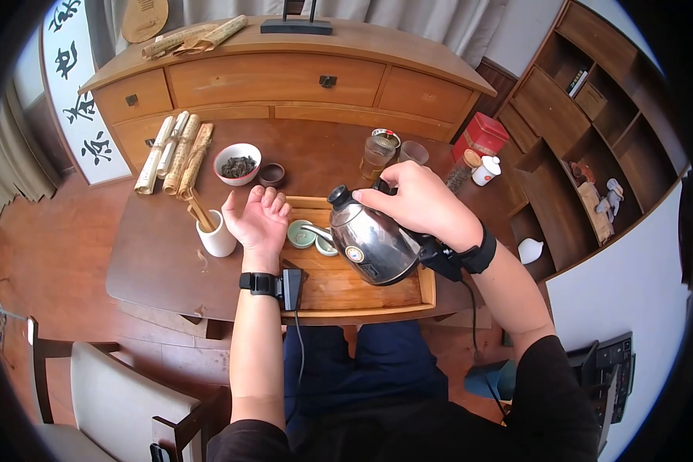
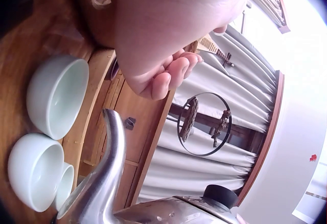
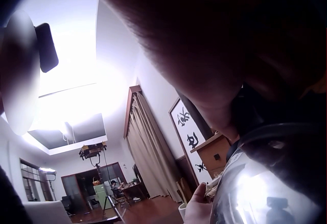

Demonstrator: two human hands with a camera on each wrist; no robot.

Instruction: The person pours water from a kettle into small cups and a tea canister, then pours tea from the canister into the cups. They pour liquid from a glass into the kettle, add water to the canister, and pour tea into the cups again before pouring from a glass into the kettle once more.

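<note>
My right hand (image 1: 427, 200) grips the black handle of a shiny steel kettle (image 1: 373, 242), its thumb reaching toward the black lid knob. The kettle is held tilted over a wooden tray (image 1: 331, 291), its thin spout (image 2: 115, 157) pointing left above pale green cups (image 1: 300, 233). In the left wrist view, several such cups (image 2: 59, 96) stand close together near the spout. My left hand (image 1: 258, 223) is held palm up beside the spout, fingers loosely curled and holding nothing. In the right wrist view, the kettle's body (image 3: 260, 193) shows below the dark, shadowed right hand.
Left of the tray stand a white holder (image 1: 217, 237) with wooden tools, a bowl of dark tea leaves (image 1: 237, 165) and a small brown cup (image 1: 271, 175). Behind are bamboo scrolls (image 1: 181, 154), glass vessels (image 1: 377, 154), a red box (image 1: 481, 135) and jars (image 1: 485, 171) at right.
</note>
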